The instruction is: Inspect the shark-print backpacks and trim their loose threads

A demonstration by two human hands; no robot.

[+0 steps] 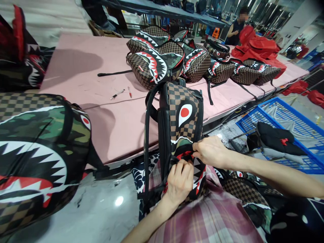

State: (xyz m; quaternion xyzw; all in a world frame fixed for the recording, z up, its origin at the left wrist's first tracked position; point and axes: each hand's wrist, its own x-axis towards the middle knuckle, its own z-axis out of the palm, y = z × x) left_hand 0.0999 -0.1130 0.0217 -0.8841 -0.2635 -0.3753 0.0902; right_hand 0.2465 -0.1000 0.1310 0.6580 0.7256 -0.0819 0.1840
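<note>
Worktop (76, 77) covered in smooth, matt pink sheet; floor (111, 212) glossy, throwing back lamp glare. Upright backpack (177, 111) looks leather-like with a faint sheen, its straps (147, 135) matt black fabric. Crate (298, 118) blue plastic lattice; plaid garment (210, 216) soft, creased cloth; red bags (260, 47) wrinkled fabric

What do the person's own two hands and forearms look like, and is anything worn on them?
Both the left hand and the right hand are bare, without gloves. The visible forearms are slim, with no sleeve, watch or bracelet. I see no markings; the fingernails are too small to judge.
</note>
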